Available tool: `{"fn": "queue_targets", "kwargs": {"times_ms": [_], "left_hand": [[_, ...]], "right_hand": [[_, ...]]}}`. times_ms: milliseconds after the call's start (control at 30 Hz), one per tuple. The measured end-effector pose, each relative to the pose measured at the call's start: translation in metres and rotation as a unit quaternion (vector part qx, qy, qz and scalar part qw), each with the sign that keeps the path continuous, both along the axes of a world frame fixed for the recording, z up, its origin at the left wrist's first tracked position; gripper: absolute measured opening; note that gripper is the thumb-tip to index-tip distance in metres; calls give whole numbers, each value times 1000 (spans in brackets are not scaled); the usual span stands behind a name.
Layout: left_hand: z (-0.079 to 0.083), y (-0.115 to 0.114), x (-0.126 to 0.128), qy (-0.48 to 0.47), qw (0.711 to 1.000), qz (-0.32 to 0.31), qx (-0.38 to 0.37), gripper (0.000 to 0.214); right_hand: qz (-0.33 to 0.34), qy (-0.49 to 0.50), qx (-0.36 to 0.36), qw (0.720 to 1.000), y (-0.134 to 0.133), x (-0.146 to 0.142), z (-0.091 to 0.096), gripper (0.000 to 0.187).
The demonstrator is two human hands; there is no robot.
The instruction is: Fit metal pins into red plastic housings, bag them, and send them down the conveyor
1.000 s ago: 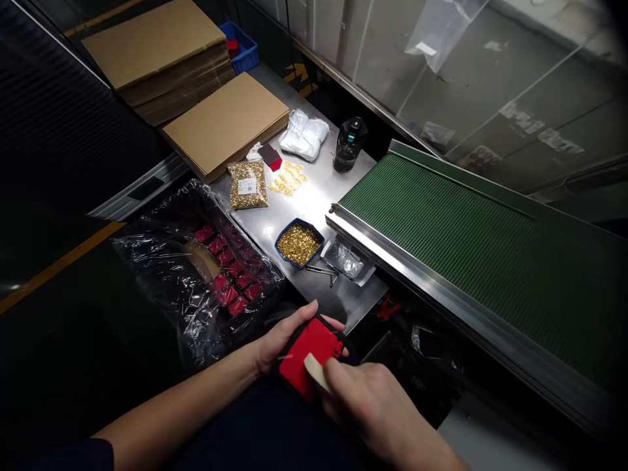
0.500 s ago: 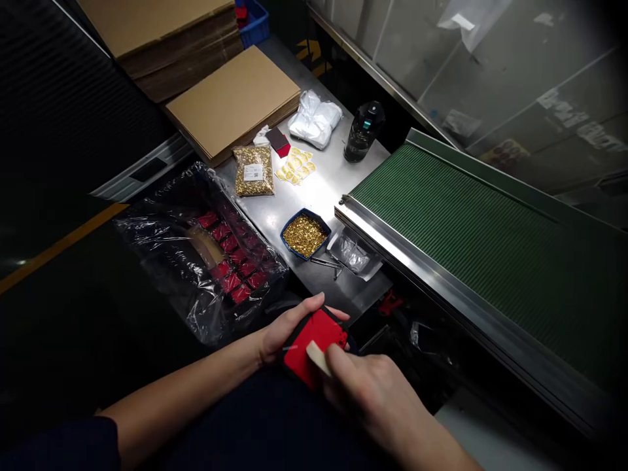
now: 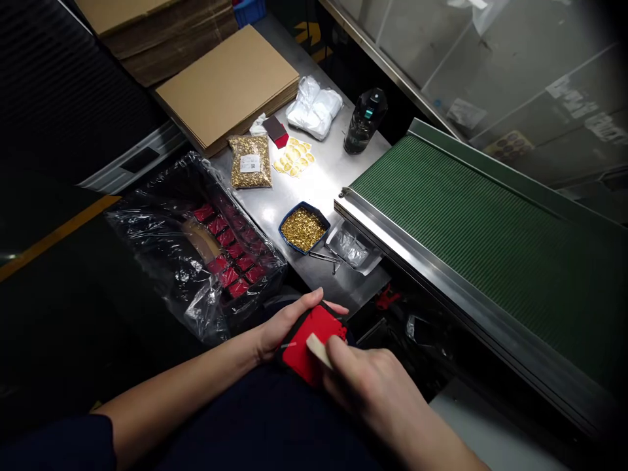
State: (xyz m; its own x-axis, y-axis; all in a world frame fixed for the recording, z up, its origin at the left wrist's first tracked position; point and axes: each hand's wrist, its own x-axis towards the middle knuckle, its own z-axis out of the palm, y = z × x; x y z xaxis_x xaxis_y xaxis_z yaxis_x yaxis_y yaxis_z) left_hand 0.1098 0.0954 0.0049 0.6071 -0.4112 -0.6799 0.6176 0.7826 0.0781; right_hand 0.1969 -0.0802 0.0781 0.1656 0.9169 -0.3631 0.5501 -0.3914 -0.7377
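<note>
My left hand (image 3: 289,322) is wrapped round a flat red piece with a black border (image 3: 305,356), tilted in front of my lap. In my right hand (image 3: 366,376) is a pale, flat strip (image 3: 318,349), pinched under the thumb with its end against the red surface. Its lower part is hidden by my fingers. Beyond my hands, a small blue tray (image 3: 281,230) of gold bits stands on the metal table (image 3: 314,186), with metal tweezers (image 3: 324,258) beside it. Left of them, a plastic-lined bin (image 3: 196,307) holds rows of red-and-black pieces.
A green conveyor belt (image 3: 456,229) runs along the right. On the table are a bag of gold bits (image 3: 250,173), a sheet of gold stickers (image 3: 294,157), a white plastic bundle (image 3: 314,110), a dark bottle (image 3: 366,124), a silver pouch (image 3: 350,247) and stacked cardboard (image 3: 230,85).
The view has shifted slightly, so the table and its things sit a little higher and further left. Both hands keep their hold, with the pale strip still against the red piece.
</note>
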Motion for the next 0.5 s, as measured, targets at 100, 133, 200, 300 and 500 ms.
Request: {"fn": "queue_targets", "kwargs": {"times_ms": [100, 133, 200, 300, 500], "left_hand": [[0, 0, -2, 5, 1000, 0, -5, 69], [0, 1, -2, 3, 1000, -2, -6, 70], [1, 1, -3, 4, 1000, -2, -6, 70], [2, 1, -3, 8, 1000, 3, 1, 68], [3, 1, 0, 3, 1000, -11, 5, 69]], "right_hand": [[-3, 9, 1, 1000, 1, 0, -2, 9], [7, 11, 8, 1000, 1, -1, -2, 9], [10, -8, 21, 1000, 0, -2, -4, 9], [-2, -23, 14, 1000, 0, -4, -4, 11], [-1, -5, 4, 1000, -3, -7, 0, 11]]}}
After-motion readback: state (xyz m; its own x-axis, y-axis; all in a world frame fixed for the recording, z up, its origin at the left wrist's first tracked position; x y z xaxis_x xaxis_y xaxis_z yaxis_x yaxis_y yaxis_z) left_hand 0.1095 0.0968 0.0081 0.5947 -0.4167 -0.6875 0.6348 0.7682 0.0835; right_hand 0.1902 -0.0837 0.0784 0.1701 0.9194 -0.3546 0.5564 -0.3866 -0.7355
